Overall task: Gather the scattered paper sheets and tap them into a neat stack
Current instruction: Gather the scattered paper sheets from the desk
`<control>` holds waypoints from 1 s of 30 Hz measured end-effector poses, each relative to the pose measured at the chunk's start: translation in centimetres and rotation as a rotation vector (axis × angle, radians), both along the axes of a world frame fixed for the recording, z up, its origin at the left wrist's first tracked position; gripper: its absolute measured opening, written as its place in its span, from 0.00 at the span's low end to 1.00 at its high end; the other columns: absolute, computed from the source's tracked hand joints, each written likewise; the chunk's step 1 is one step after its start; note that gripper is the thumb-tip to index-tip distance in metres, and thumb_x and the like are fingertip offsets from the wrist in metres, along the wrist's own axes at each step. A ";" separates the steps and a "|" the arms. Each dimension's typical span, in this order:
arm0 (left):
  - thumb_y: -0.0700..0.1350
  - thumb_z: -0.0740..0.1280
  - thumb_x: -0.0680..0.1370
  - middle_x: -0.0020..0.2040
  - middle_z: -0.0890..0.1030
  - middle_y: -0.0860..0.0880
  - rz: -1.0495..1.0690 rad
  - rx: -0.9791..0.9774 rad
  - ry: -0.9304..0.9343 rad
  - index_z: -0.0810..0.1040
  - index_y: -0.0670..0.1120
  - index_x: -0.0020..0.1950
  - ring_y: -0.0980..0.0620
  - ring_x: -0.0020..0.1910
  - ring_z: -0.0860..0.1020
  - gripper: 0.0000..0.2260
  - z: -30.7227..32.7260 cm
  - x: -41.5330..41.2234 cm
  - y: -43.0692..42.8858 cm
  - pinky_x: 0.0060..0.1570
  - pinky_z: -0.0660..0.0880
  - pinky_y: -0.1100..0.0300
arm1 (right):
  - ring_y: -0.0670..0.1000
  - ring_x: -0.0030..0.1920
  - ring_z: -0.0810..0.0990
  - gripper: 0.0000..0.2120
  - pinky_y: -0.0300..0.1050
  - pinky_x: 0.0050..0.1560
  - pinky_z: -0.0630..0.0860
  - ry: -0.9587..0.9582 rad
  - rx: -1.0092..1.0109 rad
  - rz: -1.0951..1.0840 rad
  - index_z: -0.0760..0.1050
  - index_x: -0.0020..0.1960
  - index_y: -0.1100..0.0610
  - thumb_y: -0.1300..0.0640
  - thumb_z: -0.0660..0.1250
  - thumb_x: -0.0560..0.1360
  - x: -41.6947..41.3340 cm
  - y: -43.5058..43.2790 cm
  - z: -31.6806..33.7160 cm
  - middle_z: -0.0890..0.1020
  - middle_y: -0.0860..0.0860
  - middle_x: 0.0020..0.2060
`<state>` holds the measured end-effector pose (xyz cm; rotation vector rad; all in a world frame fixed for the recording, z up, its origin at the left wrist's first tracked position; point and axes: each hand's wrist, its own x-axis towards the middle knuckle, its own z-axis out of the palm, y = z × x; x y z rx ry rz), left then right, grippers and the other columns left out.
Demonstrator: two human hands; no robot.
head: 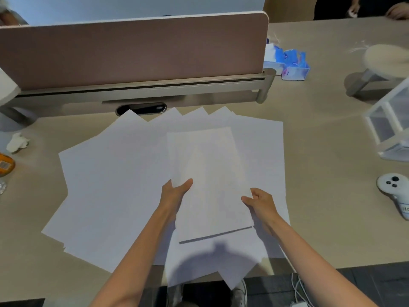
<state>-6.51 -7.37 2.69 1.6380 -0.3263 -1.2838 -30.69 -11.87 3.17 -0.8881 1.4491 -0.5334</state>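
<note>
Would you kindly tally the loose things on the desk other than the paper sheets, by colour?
White: 3, a crumpled tissue, a controller, a clear-sided box
Blue: 1, a packet
Orange: 1, an item cut off at the left edge
Total: 5

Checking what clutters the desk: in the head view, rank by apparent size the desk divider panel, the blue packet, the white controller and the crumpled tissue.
1. desk divider panel, by far the largest
2. blue packet
3. white controller, close to the packet and nearer the camera, so unsure
4. crumpled tissue, the smallest
</note>
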 end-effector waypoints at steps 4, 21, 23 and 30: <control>0.37 0.69 0.77 0.57 0.82 0.46 -0.007 -0.013 -0.014 0.76 0.41 0.64 0.47 0.57 0.80 0.16 -0.2 -2.5 -2.4 0.62 0.74 0.52 | 0.58 0.38 0.61 0.13 0.46 0.47 0.63 0.017 -0.054 -0.080 0.64 0.33 0.62 0.70 0.67 0.70 -1.8 -1.7 -1.7 0.64 0.50 0.31; 0.36 0.64 0.78 0.51 0.79 0.46 -0.205 0.069 -0.528 0.75 0.40 0.59 0.47 0.48 0.77 0.10 -2.3 -9.6 -6.9 0.39 0.72 0.66 | 0.55 0.43 0.70 0.10 0.43 0.38 0.65 0.386 -0.097 -0.202 0.69 0.45 0.56 0.64 0.67 0.68 -6.5 -9.0 -3.2 0.67 0.50 0.46; 0.37 0.62 0.80 0.53 0.78 0.46 -0.225 0.073 -0.492 0.73 0.39 0.61 0.46 0.51 0.77 0.10 -2.5 -10.1 -7.0 0.45 0.72 0.61 | 0.53 0.34 0.63 0.15 0.41 0.31 0.58 0.337 -0.063 -0.238 0.59 0.35 0.52 0.64 0.64 0.64 -6.6 -9.8 -3.3 0.62 0.49 0.34; 0.36 0.54 0.83 0.63 0.76 0.46 -0.258 0.035 -0.317 0.69 0.40 0.69 0.48 0.61 0.74 0.15 -2.4 -10.8 -7.6 0.64 0.70 0.57 | 0.52 0.32 0.59 0.20 0.48 0.37 0.59 0.232 -0.133 -0.135 0.56 0.32 0.54 0.55 0.68 0.70 -7.0 -11.1 -3.2 0.61 0.50 0.28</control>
